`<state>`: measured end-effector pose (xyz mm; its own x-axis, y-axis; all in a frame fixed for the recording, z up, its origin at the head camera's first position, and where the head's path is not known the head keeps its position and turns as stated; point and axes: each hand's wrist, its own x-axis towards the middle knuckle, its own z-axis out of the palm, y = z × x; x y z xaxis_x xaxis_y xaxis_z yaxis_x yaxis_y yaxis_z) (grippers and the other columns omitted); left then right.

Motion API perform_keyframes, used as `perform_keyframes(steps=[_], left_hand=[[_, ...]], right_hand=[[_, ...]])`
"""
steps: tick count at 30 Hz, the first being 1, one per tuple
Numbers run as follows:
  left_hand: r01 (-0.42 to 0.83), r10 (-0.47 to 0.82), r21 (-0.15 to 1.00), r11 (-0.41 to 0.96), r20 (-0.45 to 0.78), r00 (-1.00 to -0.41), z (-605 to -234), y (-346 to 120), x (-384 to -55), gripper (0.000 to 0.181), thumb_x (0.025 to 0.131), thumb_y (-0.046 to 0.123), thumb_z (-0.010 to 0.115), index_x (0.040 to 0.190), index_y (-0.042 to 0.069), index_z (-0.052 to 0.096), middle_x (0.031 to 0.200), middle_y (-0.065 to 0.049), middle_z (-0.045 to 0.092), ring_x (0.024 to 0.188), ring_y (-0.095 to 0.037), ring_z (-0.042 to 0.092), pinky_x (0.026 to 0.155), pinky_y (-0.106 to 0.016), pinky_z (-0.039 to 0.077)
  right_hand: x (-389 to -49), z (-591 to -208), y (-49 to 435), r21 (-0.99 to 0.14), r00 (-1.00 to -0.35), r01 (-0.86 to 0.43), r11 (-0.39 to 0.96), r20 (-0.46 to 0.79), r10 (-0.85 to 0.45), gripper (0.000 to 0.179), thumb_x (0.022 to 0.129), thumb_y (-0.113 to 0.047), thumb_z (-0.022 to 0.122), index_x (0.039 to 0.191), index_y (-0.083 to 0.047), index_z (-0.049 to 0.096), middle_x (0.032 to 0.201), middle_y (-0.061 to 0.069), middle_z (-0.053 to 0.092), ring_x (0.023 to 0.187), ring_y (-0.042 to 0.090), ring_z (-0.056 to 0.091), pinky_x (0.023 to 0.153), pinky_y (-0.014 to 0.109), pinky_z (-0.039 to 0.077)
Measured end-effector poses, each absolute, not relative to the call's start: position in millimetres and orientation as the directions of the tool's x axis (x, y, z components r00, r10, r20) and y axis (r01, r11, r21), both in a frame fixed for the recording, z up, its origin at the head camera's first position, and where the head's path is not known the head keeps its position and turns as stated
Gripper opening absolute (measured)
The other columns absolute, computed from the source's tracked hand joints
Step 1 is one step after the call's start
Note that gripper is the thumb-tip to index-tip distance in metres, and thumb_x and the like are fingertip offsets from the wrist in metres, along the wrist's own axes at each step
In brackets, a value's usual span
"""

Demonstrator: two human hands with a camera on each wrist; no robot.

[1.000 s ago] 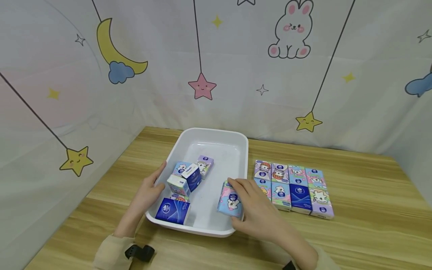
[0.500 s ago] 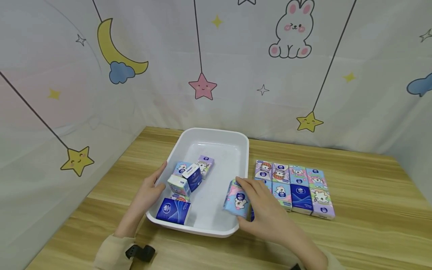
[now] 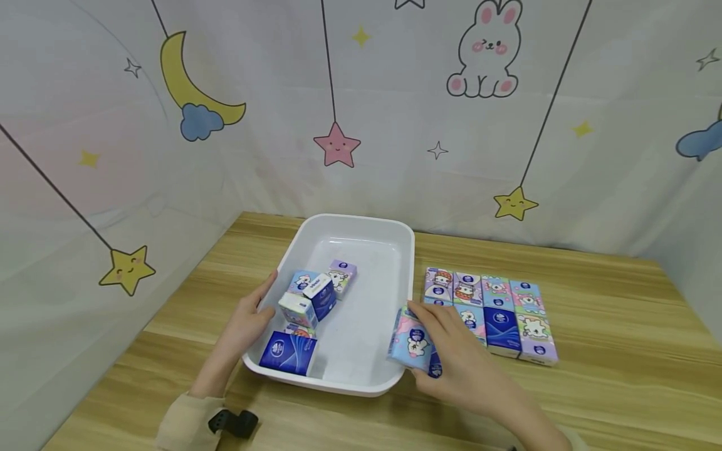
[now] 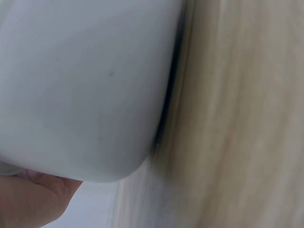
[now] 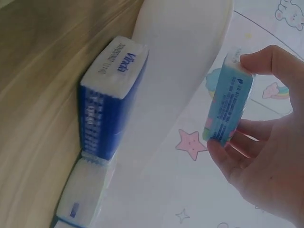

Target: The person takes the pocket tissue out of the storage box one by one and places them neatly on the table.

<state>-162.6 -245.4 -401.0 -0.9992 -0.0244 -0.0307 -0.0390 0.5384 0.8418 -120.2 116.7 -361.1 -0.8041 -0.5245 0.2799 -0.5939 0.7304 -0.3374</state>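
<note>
In the head view my right hand (image 3: 459, 354) pinches a light-blue tissue pack (image 3: 410, 341) above the tray's right rim. The right wrist view shows thumb and fingertips on opposite ends of that tissue pack (image 5: 230, 97), raised off the table. My left hand (image 3: 245, 326) holds the left rim of the white plastic tray (image 3: 366, 225), thumb over the edge. Inside the tray lie several packs at the left: a dark-blue pack (image 3: 289, 352), a white-ended pack (image 3: 298, 309), a tilted blue Vinda pack (image 3: 323, 299), a light-blue pack (image 3: 301, 280) and a purple pack (image 3: 341, 275).
Right of the tray, tissue packs stand in two tight rows, among them a blue pack (image 3: 502, 329) and a purple-green pack (image 3: 536, 338). Another blue pack (image 3: 435, 364) is mostly hidden by my right hand. A printed white curtain (image 3: 395, 113) hangs behind the wooden table (image 3: 632, 326).
My right hand has carried the light-blue tissue pack rightward, from over the tray's inside to over its right rim. The left hand and the tray have stayed in place.
</note>
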Motion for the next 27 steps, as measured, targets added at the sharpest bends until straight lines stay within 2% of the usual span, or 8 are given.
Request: perform_keyframes(steps=[9,17,27], left_hand=[[-0.049,-0.028,0.844,0.535,-0.04,-0.999,-401,-245,-162,0.07,0.088,-0.003,0.042,0.153,0.013,0.022,0.159,-0.016,0.021,0.145,-0.041,0.021,0.116,-0.059,0.024],[-0.02,-0.028,0.853,0.522,-0.006,-1.0,-403,-246,-163,0.071,0.085,-0.005,0.042,0.152,0.008,0.023,0.158,-0.017,0.022,0.144,-0.04,0.025,0.116,-0.056,0.028],[-0.044,-0.036,0.84,0.541,-0.03,-0.999,-400,-246,-162,0.071,0.086,-0.003,0.043,0.153,0.012,0.023,0.158,-0.016,0.023,0.144,-0.039,0.026,0.115,-0.057,0.03]], right_hand=[[-116,-370,132,-0.36,-0.827,-0.562,0.745,0.22,-0.517,0.096,0.07,-0.031,0.079,0.151,-0.024,0.028,0.141,-0.002,0.044,0.126,0.015,0.044,0.104,0.043,0.048],[-113,-377,144,-0.318,-0.803,-0.595,0.738,0.247,-0.542,0.092,0.069,-0.032,0.08,0.147,-0.016,0.036,0.141,0.002,0.046,0.126,0.016,0.046,0.105,0.043,0.047],[-114,-383,157,-0.314,-0.803,-0.595,0.74,0.255,-0.538,0.095,0.067,-0.027,0.08,0.149,-0.015,0.033,0.14,0.002,0.045,0.127,0.018,0.044,0.102,0.045,0.049]])
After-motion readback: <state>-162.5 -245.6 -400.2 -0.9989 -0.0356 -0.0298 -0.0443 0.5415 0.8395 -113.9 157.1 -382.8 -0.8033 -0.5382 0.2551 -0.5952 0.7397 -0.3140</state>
